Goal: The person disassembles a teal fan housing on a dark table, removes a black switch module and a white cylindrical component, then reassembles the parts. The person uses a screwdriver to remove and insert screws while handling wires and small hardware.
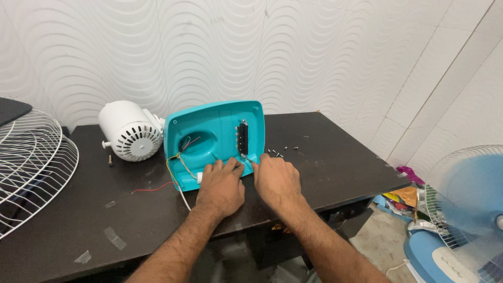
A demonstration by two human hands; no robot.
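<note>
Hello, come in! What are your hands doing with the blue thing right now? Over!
Left hand and right hand both on lower edge of teal fan base. Wires hang out. Loose screws beside right hand.

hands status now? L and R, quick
Left hand: fingers curled on the lower edge of the teal fan base cover; grip cannot be told.
Right hand: same edge, fingertips hidden; cannot be told.

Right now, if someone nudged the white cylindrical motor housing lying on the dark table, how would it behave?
The white cylindrical motor housing lies on its side on the dark table, so it would probably roll. It looks bulky and enclosed, likely heavy for its size. The smooth shell may be slippery; neither hand touches it.
</note>
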